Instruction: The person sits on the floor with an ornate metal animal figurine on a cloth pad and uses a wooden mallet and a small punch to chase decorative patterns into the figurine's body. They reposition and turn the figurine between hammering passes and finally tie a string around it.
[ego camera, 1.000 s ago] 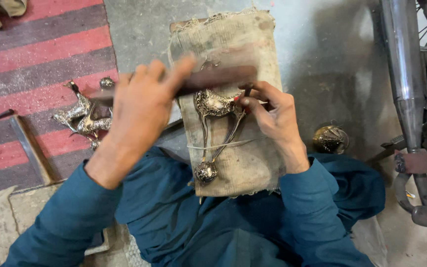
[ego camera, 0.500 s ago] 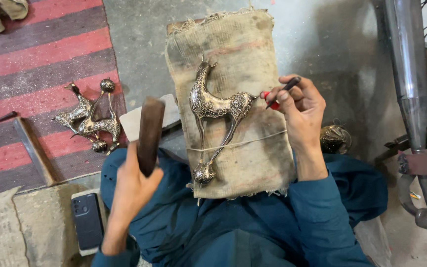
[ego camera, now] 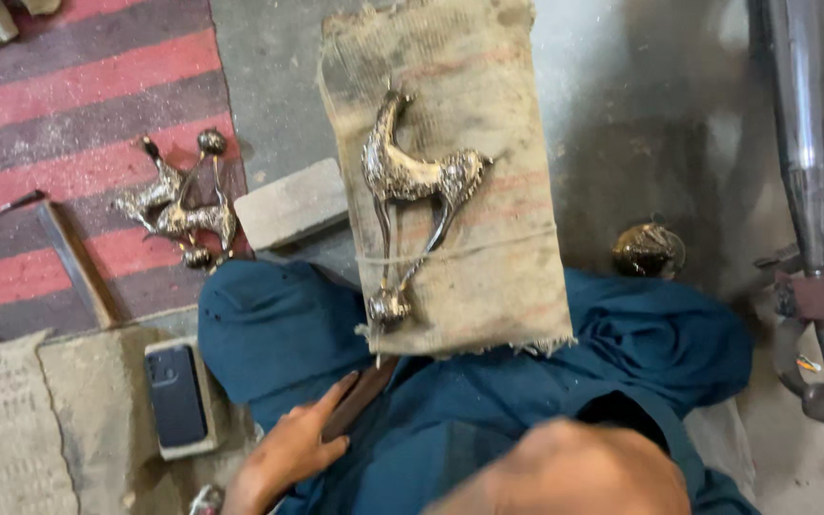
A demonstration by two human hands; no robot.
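A silver metal animal figurine point(ego camera: 412, 186) with long legs lies tied by string on a burlap-wrapped block point(ego camera: 498, 286) that rests on my blue-clad lap. My left hand point(ego camera: 288, 448) is low at the bottom, by my left thigh, with its fingers closed on a dark wooden block point(ego camera: 362, 396). It is well below the figurine and apart from it. My right hand is out of the picture. A blurred skin-coloured shape point(ego camera: 574, 472) fills the bottom edge, and I cannot tell what it is.
Two similar metal figurines point(ego camera: 178, 210) lie on a red and grey striped rug point(ego camera: 69, 105) at the left, next to a grey brick point(ego camera: 293, 202). A phone point(ego camera: 175, 393) lies by my left knee. A round metal piece point(ego camera: 648, 250) and a motorcycle exhaust pipe point(ego camera: 803, 124) are at the right.
My left hand has dropped with the wooden block from over the figurine to my lap. My right hand, which held a small tool at the figurine, has left the picture.
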